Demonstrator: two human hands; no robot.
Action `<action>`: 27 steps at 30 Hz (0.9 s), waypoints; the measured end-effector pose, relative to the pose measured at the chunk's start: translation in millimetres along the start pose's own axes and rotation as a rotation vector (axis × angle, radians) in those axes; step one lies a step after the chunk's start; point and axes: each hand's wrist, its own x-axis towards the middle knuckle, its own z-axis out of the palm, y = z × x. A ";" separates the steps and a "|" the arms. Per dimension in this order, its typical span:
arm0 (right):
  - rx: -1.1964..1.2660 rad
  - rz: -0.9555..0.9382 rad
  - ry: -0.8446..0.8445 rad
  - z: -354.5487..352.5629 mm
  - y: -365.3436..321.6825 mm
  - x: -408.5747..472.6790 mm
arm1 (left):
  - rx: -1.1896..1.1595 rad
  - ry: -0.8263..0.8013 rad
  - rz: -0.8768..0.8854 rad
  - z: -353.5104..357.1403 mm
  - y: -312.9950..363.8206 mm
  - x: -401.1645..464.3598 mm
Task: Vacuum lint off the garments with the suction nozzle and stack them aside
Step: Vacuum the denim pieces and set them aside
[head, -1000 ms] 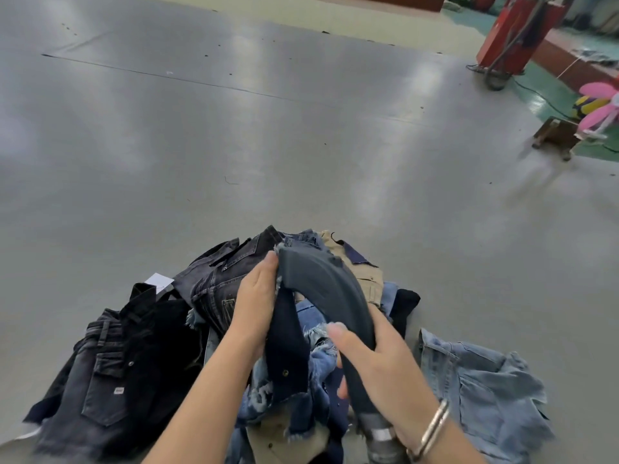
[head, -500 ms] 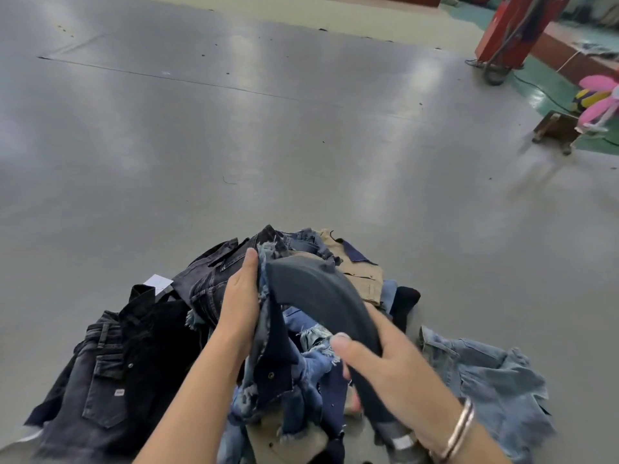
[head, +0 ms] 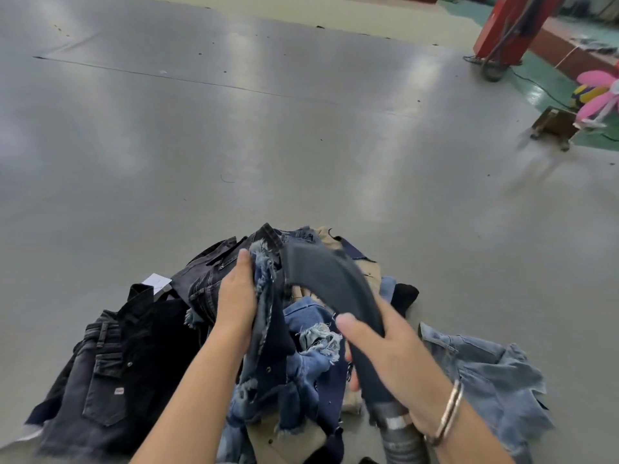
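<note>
Right hand (head: 398,349) wraps the dark grey curved plastic suction nozzle (head: 330,283), thumb over the near side, fingers curled behind and mostly hidden. The nozzle mouth points away from the fingers at the frayed dark blue denim garment (head: 271,329); contact between mouth and cloth looks likely but the edge is blurred. Left hand (head: 236,299) pinches that garment's frayed upper edge, thumb side out of sight, fingers together and curled into the fold, holding it up just left of the nozzle.

Handling, judged: the denim is soft, floppy and moderately heavy, and suction will pull loose cloth into the mouth, so hold at a seam or waistband close to the nozzle and keep it taut. Frayed hems are a weak hold. The nozzle is rigid and light; the ribbed grey hose (head: 402,437) below the right palm drags on it.

The rest of the denim pile (head: 318,349) lies under both wrists: black jeans (head: 110,370) left of the left forearm, light blue denim shorts (head: 485,373) right of the right wrist, both on the grey table surface (head: 234,145).

Hidden: the hose runs off the bottom edge, lint is too small to see, and the garment count in the pile is unclear.
</note>
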 end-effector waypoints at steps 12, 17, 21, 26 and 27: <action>0.206 -0.032 0.358 -4.4 -3.2 34.1 | -0.159 -0.138 -0.060 12.0 10.1 -14.8; 0.058 -0.058 0.268 -7.5 14.0 16.4 | -0.473 -0.179 -0.076 1.1 19.0 -4.9; 0.050 -0.116 0.172 -6.4 2.2 6.0 | -0.162 0.024 0.111 4.3 7.9 -0.4; -0.042 -0.125 0.067 3.5 5.0 -10.0 | 0.023 0.117 0.334 -5.7 1.7 7.9; -0.056 -0.116 0.033 8.0 7.9 -13.1 | 0.018 0.114 0.351 -5.6 2.4 8.2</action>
